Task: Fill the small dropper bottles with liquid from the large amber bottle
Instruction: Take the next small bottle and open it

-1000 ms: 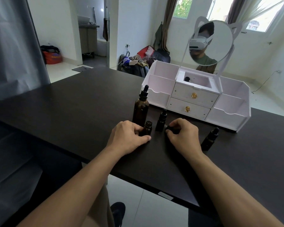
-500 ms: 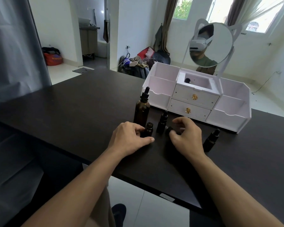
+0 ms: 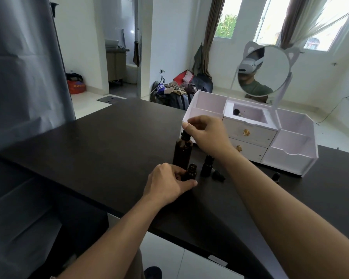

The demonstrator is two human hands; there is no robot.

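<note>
Dropper cap (image 3: 185,135) under right hand (image 3: 207,135)

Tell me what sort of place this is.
Most likely a room in a home, not a lab. A white vanity organiser with drawers and a cat-eared mirror stands on the dark table, a heap of bags and clothes lies on the floor, and a bathroom doorway opens behind.

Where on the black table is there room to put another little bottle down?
The black table is bare left of the large amber bottle, out to its left edge, and along the near edge in front of the left hand. It is crowded between that bottle, the small bottles and the white organizer.
</note>
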